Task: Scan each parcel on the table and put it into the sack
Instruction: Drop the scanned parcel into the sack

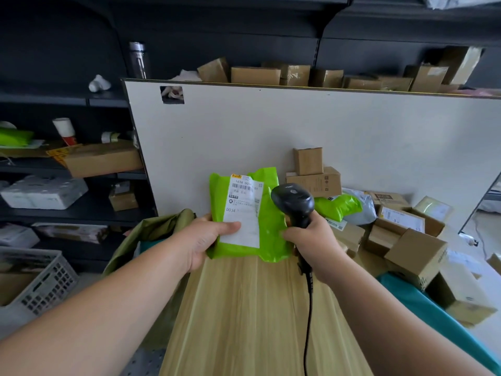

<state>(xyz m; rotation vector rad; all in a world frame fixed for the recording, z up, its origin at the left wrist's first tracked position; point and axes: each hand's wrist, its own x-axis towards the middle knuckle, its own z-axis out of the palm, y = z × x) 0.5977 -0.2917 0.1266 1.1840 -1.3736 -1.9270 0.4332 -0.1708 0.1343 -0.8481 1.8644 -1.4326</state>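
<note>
My left hand [208, 240] grips a bright green parcel bag [268, 226] by its lower left corner, thumb pressed on its white shipping label [242, 210], and holds it tilted up above the far end of the wooden table [252, 316]. My right hand [311, 242] grips the handle of a black barcode scanner [294, 203], whose head sits just right of the label. The scanner's cable hangs down over the table. An olive-green sack [160, 226] stands open at the table's left, just below my left hand.
A heap of cardboard boxes [406, 240] and another green bag [337, 206] covers the table's right side. A white board [325, 137] stands behind. Dark shelves [67, 164] with boxes are on the left, and a grey plastic crate [35, 289] sits low left.
</note>
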